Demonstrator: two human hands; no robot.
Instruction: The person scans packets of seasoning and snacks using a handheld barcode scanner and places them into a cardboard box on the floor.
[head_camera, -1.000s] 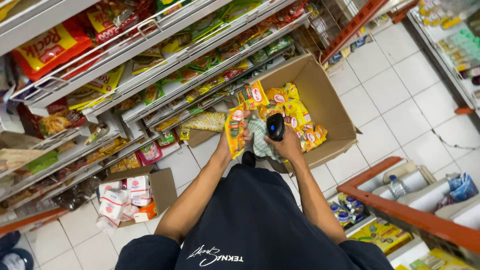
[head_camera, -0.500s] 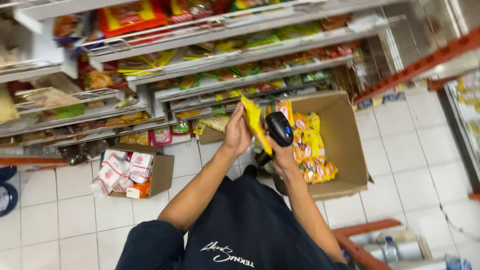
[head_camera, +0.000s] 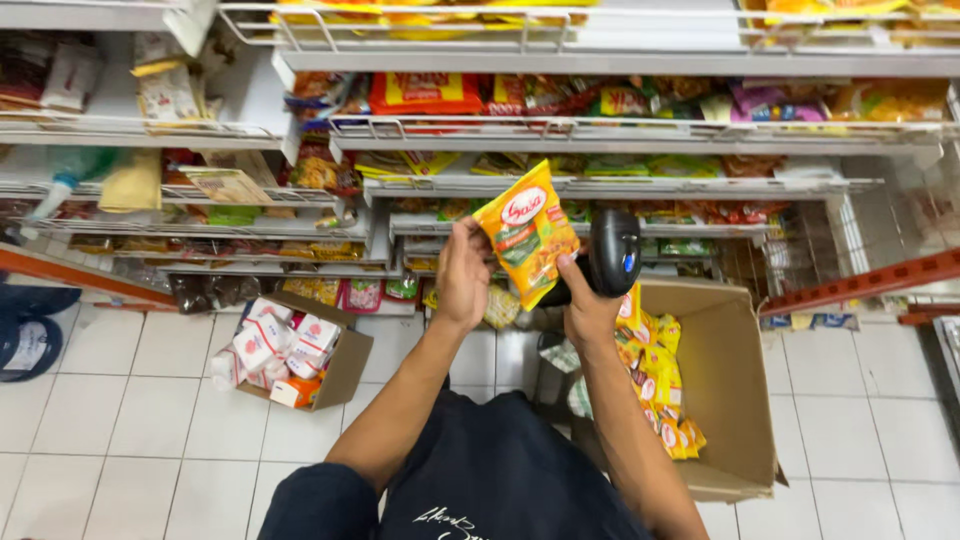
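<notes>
1. Your left hand (head_camera: 466, 272) pinches the yellow-and-green plastic snack packet (head_camera: 527, 232) at its left edge, fingers closed on it, holding it up in front of the store shelves (head_camera: 620, 185).
2. Your right hand (head_camera: 588, 305) is wrapped around the grip of a black handheld barcode scanner (head_camera: 612, 252), thumb touching the packet's lower right edge.
3. The packet's long axis runs tilted, top left to bottom right; the scanner head sits just beside its right edge, partly behind it.
4. Below, an open brown cardboard box (head_camera: 715, 400) on the white tiled floor (head_camera: 150, 400) holds more yellow packets along its left wall.
</notes>
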